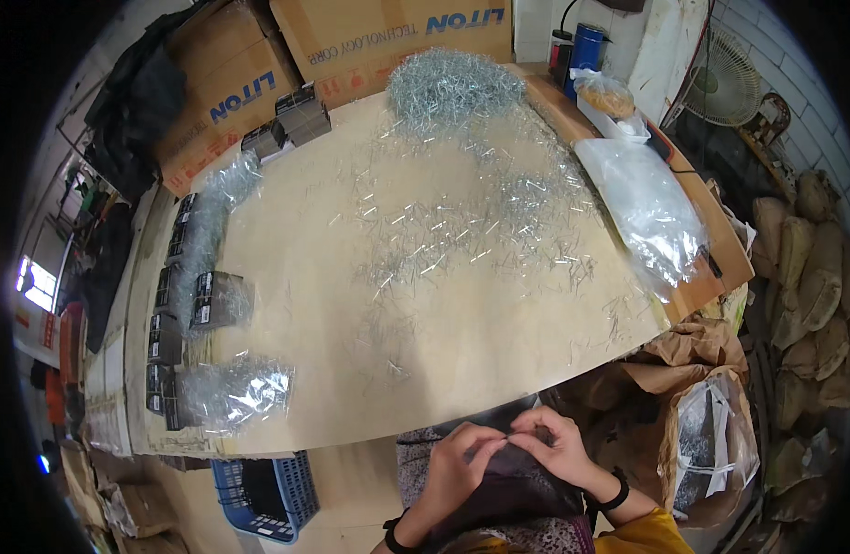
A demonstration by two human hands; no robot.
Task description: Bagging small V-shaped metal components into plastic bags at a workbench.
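My left hand (462, 460) and my right hand (556, 449) meet over my lap, just off the table's near edge. On both, thumb and fingertips are pinched together, almost touching each other. Whatever sits between the fingertips is too small to make out. Beyond them, many thin shiny metal pins or wire pieces (434, 235) lie scattered across the pale tabletop (305, 240). A big tangled heap of the same pieces (455, 90) rises at the far edge.
Dark card stacks (213, 300) and clear plastic bags (239, 392) line the table's left side. Cardboard boxes (388, 42) stand behind. At right lie a plastic sheet bag (642, 198) and a paper sack with a clear liner (706, 443). A blue basket (263, 494) sits below.
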